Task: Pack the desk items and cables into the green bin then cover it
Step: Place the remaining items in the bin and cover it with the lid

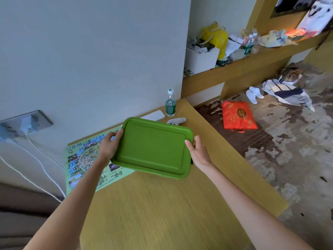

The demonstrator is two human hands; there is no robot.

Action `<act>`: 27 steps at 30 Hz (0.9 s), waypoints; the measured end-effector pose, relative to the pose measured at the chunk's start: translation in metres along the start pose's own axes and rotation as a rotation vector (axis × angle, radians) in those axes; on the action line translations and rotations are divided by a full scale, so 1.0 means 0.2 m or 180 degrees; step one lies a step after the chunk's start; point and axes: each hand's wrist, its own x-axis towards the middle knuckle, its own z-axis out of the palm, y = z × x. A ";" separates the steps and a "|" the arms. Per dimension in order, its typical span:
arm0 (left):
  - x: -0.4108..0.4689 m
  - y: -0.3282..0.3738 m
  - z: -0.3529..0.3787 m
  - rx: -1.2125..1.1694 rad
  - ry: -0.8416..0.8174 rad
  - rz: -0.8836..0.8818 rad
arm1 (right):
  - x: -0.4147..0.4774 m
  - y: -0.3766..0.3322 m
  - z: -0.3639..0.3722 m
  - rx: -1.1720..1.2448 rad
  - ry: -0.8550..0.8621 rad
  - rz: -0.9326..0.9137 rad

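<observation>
A green rectangular lid (pixel 153 147) hovers tilted over the wooden desk (pixel 162 204), and it hides whatever lies under it. My left hand (pixel 110 143) grips its left short edge with the thumb on top. My right hand (pixel 197 150) grips its right short edge, thumb on the rim. Behind the lid lie a flat white device (pixel 153 115) and a small white tube-shaped item (pixel 177 120). A water bottle (pixel 170 104) stands upright at the desk's far corner by the wall.
A printed green map sheet (pixel 84 159) lies on the desk's left part. White cables (pixel 41 165) hang from a wall socket (pixel 25 123) at left. A red packet (pixel 237 115), socks and clothes lie on the carpet at right. A cluttered shelf (pixel 234 67) runs behind.
</observation>
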 end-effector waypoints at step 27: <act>0.46 -0.63 -0.85 -0.0321 0.2375 -0.1322 | 1.02 -0.76 1.38 -0.0737 -0.1517 -0.0996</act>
